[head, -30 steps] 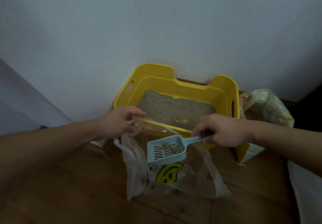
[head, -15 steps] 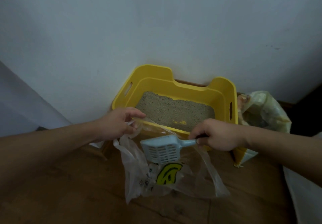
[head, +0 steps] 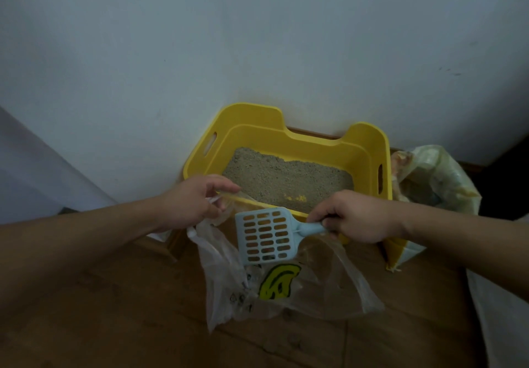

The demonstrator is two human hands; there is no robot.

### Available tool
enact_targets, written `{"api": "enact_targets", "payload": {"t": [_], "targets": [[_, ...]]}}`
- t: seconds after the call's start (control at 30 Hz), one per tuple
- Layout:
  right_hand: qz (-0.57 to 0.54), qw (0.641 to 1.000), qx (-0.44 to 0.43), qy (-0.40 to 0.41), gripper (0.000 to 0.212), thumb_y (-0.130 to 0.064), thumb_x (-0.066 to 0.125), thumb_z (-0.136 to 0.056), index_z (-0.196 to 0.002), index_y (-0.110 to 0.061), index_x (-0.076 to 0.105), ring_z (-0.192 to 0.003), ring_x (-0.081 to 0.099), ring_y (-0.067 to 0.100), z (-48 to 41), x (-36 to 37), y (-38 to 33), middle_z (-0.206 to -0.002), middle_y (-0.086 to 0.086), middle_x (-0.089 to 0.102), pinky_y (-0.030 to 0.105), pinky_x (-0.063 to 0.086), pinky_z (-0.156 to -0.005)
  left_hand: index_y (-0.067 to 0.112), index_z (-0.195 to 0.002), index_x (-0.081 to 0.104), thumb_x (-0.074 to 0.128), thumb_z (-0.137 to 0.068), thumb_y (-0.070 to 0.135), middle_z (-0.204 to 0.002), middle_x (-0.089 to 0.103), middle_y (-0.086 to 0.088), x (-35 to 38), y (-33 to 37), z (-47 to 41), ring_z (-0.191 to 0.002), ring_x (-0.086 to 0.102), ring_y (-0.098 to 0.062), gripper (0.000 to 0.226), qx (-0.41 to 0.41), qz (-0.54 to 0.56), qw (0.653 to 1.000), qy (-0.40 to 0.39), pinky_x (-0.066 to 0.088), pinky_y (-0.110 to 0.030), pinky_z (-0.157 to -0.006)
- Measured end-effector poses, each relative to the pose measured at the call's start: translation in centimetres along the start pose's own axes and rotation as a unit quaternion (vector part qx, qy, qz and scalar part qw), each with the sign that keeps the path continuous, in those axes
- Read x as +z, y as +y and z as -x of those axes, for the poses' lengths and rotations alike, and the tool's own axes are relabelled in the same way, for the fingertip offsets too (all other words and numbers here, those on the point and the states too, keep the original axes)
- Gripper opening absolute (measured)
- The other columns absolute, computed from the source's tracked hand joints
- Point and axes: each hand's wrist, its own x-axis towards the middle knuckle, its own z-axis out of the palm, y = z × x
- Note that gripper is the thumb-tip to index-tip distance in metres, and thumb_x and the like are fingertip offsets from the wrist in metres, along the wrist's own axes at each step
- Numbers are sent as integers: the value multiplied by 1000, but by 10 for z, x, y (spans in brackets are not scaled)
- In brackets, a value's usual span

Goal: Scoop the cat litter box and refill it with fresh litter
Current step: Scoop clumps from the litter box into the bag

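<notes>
Our right hand (head: 355,217) curls round the handle of the pale blue scoop (head: 266,237), whose slotted blade reaches left of that hand, over the mouth of the clear plastic bag (head: 229,276). Our left hand (head: 194,204) pinches the bag's rim. Just beyond both hands sits the yellow litter box (head: 366,150), with grey litter (head: 286,178) inside. Below them lies the wooden floor (head: 114,310).

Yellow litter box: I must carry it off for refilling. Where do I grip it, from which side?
Take the litter box by its left slot and right slot, cut through the end walls, reaching in from either side; the room wall blocks its back.
</notes>
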Motion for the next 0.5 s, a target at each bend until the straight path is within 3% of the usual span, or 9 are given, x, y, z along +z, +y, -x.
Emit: {"api": "enact_targets", "payload": {"t": [0.1,0.23,0.3,0.4,0.5], "targets": [[-7,1000,3,1,31,-9,51,-96,-113,-28,70,-70,58,5,0,-1,0,-75,-10,65,28,48,-70,35,-117,65,64,-81,-11,-101,65,-2,0,-1,-1,-92,64,-20,58,-5,3,1000,4,54,-49,-83],[-34,999,10,29,28,-11,53,-96,-102,-34,68,-71,60,12,2,-10,0,-77,-6,68,32,49,-68,34,-115,66,64,-80,-12,-106,64,2,1,0,0,-84,63,-10,58,-6,3,1000,3,55,-45,-82],[-60,996,12,59,26,-10,56,-95,-93,-35,66,-71,60,8,5,-18,0,-79,-7,68,28,49,-66,33,-115,67,64,-80,-12,-107,64,2,0,-1,0,-83,63,-8,57,-9,3,1000,5,55,-45,-83],[-77,992,17,103,29,-6,61,-92,-86,-35,62,-79,59,5,7,-28,2,-87,-9,65,23,47,-71,32,-114,66,64,-81,-12,-113,64,0,0,0,0,-96,63,-16,56,-7,7,1000,4,52,-44,-88],[-80,987,33,133,30,-1,64,-88,-92,-30,62,-83,57,5,7,-33,6,-93,-9,63,22,46,-73,31,-116,64,62,-83,-14,-118,63,-3,0,1,-1,-107,61,-21,56,-7,9,1000,6,50,-41,-95]]}}
